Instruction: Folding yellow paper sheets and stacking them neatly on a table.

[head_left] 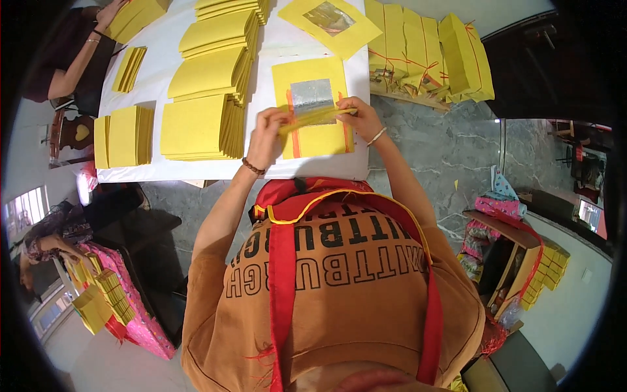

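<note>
Between my two hands stretches a folded piece of yellow paper [317, 118], seen nearly edge-on. My left hand [268, 134] pinches its left end, and my right hand [360, 119] grips the right end. Below it on the table lies a yellow paper sheet [319, 141] with a silver foil square [312, 92] in its middle. Orange-red strips [293, 142] run along both sides of that sheet. The held paper covers part of the foil. Left of my left hand stands a fanned pile of folded yellow paper [196, 127].
The white-covered table [176, 171] carries several more yellow bundles [127, 136]. Another foil-centred sheet [353, 42] lies askew at the far right corner. Tied yellow packs [465, 55] stand beyond the right edge. A co-worker's arm [77, 68] reaches in at far left; another person's hands [49, 245] show lower left.
</note>
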`<action>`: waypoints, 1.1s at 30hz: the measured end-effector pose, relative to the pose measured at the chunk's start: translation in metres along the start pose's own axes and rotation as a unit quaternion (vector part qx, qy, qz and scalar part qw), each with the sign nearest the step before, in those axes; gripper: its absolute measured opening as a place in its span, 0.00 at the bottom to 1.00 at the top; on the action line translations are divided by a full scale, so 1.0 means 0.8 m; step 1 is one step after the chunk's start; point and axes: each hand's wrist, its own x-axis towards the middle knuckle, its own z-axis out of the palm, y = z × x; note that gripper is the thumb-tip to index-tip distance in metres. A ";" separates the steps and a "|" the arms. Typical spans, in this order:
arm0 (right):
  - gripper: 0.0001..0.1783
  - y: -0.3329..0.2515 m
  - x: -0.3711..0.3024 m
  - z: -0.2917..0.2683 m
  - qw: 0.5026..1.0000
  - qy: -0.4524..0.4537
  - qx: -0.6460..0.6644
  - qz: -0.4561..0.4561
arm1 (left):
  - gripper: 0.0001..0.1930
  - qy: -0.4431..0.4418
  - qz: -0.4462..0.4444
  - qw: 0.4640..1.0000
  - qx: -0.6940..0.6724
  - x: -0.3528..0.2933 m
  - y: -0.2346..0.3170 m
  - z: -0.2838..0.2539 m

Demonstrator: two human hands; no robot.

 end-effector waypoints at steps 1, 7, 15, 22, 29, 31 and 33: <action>0.13 0.000 -0.002 -0.001 0.997 -0.005 0.065 -0.036 | 0.16 0.061 0.020 0.997 -0.051 -0.001 -0.009 -0.003; 0.06 -0.004 -0.003 -0.010 0.996 -0.020 0.079 -0.032 | 0.25 0.121 0.041 0.991 0.026 -0.004 -0.050 -0.001; 0.11 -0.026 -0.046 -0.009 0.984 -0.036 -0.073 -0.156 | 0.22 0.034 0.180 0.950 0.254 -0.003 0.003 -0.004; 0.10 -0.016 -0.094 0.017 0.983 -0.014 -0.135 -0.126 | 0.22 -0.043 0.149 0.938 0.311 -0.039 -0.008 -0.002; 0.09 -0.018 -0.086 0.023 0.982 0.014 -0.112 -0.152 | 0.20 -0.020 0.159 0.950 0.267 -0.037 -0.013 0.005; 0.08 -0.012 -0.085 0.018 0.984 -0.001 -0.105 -0.143 | 0.19 -0.038 0.152 0.938 0.310 -0.036 -0.011 0.003; 0.08 -0.008 -0.084 0.013 0.986 -0.015 -0.097 -0.132 | 0.19 -0.037 0.160 0.933 0.319 -0.034 -0.005 0.003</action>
